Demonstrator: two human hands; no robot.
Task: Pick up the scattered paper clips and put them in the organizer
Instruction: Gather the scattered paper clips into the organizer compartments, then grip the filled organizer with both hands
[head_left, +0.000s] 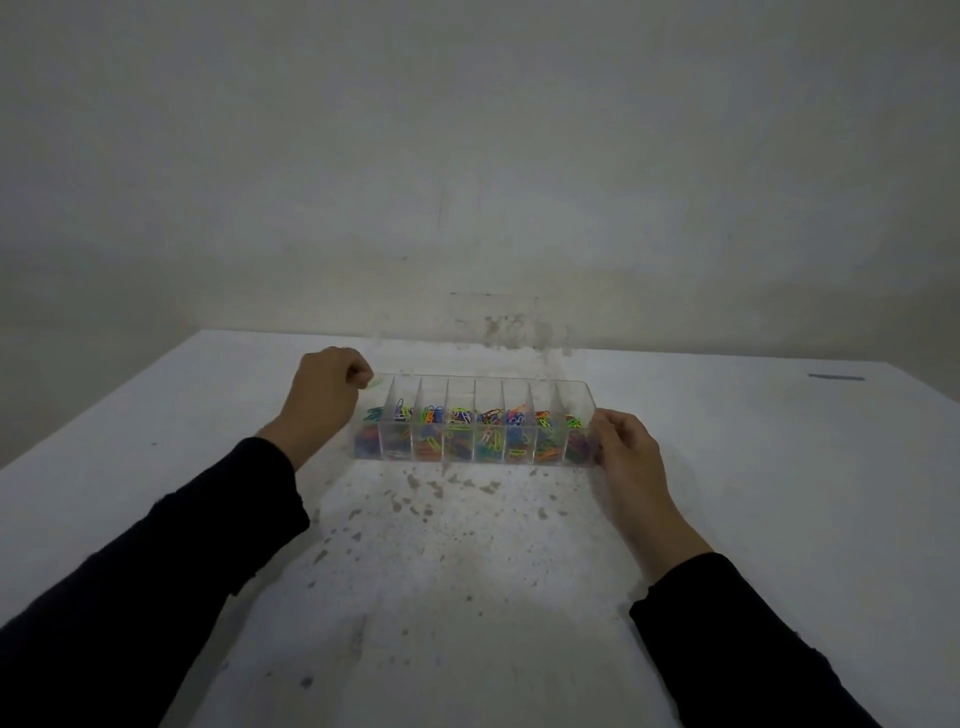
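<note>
A clear plastic organizer (569, 387) with several narrow compartments stands on the white table, near its far side. Coloured paper clips (488, 431) lie in every compartment. My left hand (324, 392) is curled over the organizer's left end, fingers pinched together above the leftmost compartment; a small green paper clip (375, 383) shows at the fingertips. My right hand (626, 449) grips the organizer's right end, fingers wrapped on its wall. I see no loose clips on the table.
The white table (467, 571) is worn and speckled with grey chips in front of the organizer. A bare stained wall (467, 182) rises right behind it. A short dark mark (836, 378) lies at the far right of the table.
</note>
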